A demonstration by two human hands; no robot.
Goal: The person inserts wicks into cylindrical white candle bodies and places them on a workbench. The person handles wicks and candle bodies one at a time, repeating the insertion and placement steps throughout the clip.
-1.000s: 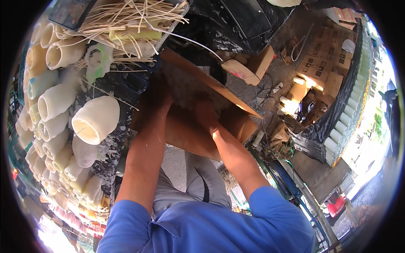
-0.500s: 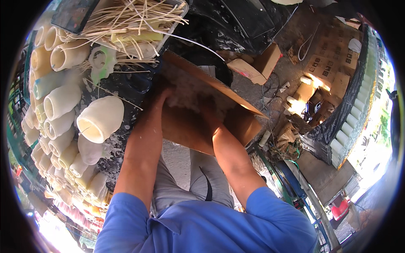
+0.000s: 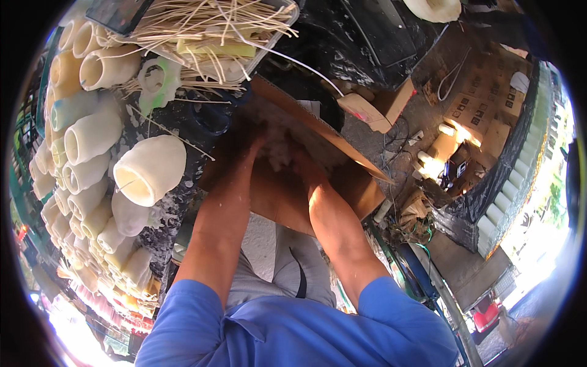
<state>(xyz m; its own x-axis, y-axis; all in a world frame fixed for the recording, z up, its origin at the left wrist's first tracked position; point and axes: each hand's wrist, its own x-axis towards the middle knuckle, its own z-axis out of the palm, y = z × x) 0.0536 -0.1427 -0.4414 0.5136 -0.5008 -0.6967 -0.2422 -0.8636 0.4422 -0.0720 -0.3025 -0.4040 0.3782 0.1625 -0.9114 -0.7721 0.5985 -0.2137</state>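
The person leaned over an open cardboard box (image 3: pixel 278 199), both forearms reaching in across its near panel. Inside, deep in shadow, lay a pale, fluffy-looking mass (image 3: pixel 278 145) (too dim and blurred to name more closely), and it showed between the two hands. The left hand (image 3: pixel 257 139) was at its left side and the right hand (image 3: pixel 300 158) at its right, seemingly touching it; the fingers were lost in the dark, so how far open either grip was, or whether it had hold of anything, could not be told. The box's far edge ran slantwise down to the right, well clear of the forearms, and a bare strip of brown near panel left some room between the wrists. Below that panel, a patch of grey floor (image 3: pixel 260 238) parted the box from the grey trousers (image 3: pixel 287 257). On the left side room was tighter: the black-covered desk (image 3: pixel 194 160) came close beside the box, carrying a large ivory cup (image 3: pixel 151 170), rows of paler cups (image 3: pixel 92 137) and a tray (image 3: pixel 287 24) heaped with thin sticks (image 3: pixel 214 30). Beyond the far edge sat a small open carton (image 3: pixel 367 113), apart from both hands.
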